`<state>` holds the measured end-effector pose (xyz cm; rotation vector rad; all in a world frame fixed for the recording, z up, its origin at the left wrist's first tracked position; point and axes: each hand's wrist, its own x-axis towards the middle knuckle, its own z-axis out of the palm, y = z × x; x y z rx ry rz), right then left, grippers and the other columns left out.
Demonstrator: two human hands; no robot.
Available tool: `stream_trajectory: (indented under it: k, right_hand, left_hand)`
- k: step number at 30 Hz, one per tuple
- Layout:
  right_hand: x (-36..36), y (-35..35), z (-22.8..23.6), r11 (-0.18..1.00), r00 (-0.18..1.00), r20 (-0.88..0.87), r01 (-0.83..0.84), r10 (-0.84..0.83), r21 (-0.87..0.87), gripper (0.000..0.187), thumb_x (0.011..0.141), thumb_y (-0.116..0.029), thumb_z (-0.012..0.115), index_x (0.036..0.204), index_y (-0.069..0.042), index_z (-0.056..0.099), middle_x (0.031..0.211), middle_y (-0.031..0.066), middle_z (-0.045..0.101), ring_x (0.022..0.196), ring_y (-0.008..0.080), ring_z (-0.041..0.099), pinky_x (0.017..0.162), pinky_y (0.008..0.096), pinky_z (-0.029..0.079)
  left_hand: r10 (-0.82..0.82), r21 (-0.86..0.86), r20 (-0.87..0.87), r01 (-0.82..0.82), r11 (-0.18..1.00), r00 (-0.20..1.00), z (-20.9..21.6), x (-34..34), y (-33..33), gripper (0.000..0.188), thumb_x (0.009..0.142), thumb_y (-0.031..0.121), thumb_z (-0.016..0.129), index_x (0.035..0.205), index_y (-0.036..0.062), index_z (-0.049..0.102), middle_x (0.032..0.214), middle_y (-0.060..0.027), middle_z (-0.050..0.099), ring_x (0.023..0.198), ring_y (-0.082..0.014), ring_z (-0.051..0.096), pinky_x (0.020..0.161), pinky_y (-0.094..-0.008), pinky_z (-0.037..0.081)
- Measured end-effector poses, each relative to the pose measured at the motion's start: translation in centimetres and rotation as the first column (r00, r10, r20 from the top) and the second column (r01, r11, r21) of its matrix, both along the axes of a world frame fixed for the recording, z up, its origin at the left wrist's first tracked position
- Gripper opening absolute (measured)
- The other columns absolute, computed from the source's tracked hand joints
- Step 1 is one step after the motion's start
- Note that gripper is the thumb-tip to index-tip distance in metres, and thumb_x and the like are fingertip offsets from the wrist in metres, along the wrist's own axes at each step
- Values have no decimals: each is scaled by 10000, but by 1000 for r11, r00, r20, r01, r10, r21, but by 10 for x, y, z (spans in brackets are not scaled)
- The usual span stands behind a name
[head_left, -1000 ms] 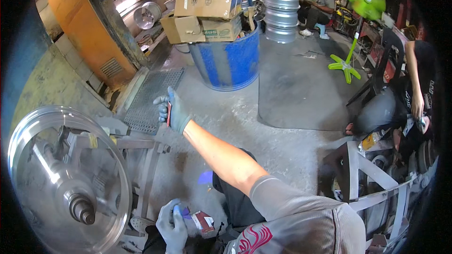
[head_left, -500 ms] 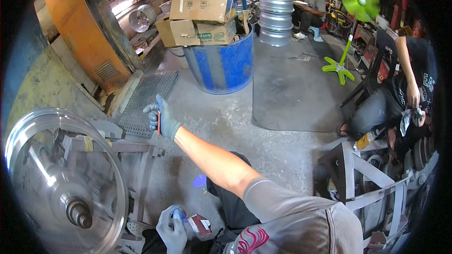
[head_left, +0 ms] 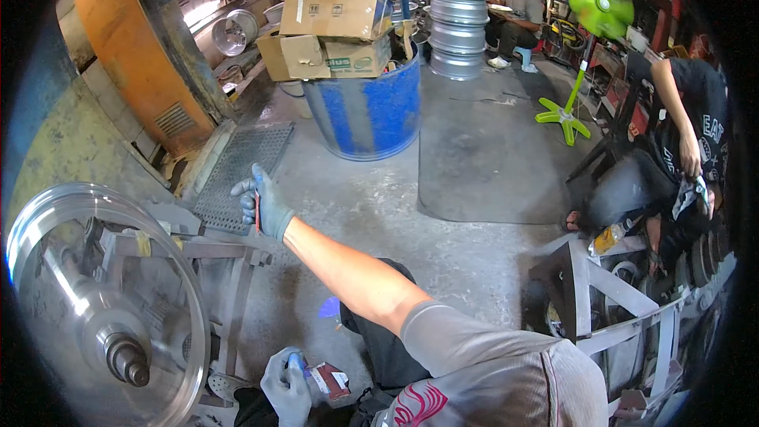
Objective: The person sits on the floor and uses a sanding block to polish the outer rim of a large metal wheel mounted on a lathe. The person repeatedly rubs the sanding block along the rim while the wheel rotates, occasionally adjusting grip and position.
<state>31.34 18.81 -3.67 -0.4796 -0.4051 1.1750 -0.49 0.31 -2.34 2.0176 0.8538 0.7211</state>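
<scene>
My right arm stretches forward and to the left, ending in a grey-gloved right hand [head_left: 269, 202]. Its fingers are curled round a thin reddish strip [head_left: 258, 212], of which only an edge shows. Low in the picture, my left hand [head_left: 288, 387], also in a grey glove with a blue patch at a fingertip, is closed at the edge of a reddish-brown sheet with a pale label [head_left: 329, 379]. Left of both hands, a shiny wheel rim [head_left: 194, 269] is mounted on a machine's threaded shaft [head_left: 130, 364]; its see-through blur suggests spinning. Neither hand touches it.
A metal frame [head_left: 237, 300] stands beside the rim. Ahead are a blue drum [head_left: 364, 111] topped with cardboard boxes [head_left: 336, 14], stacked rims [head_left: 457, 24] and a green fan [head_left: 601, 4]. A co-worker [head_left: 688, 126] sits at right behind another machine frame [head_left: 585, 292]; another person [head_left: 518, 12] sits farther back.
My right hand has shifted slightly left, still closed round the reddish strip. The whole view has drifted a little. My left hand stays nearly in place.
</scene>
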Motion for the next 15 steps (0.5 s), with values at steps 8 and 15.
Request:
stream_trajectory:
  k: [8, 15]
  right_hand:
    - [-6, 4, 0, 1000, 1000, 17, 23, -23, -4, 760, 931, -802, 412, 951, -64, 593, 559, -34, 332, 459, 130, 281, 475, 319, 277]
    - [0, 6, -2, 1000, 1000, -6, 17, -17, 15, 754, 929, -802, 421, 953, -68, 591, 567, -35, 340, 466, 128, 285, 482, 325, 300]
  left_hand:
    - [127, 177, -10, -123, 977, 992, 12, -19, 4, 241, 994, 125, 533, 1056, -52, 685, 965, -137, 717, 867, -210, 668, 800, -356, 533]
    - [774, 88, 355, -843, 531, 525, 27, -140, -13, 240, 1058, 126, 536, 1150, -21, 702, 1024, -155, 732, 942, -267, 692, 817, -400, 566]
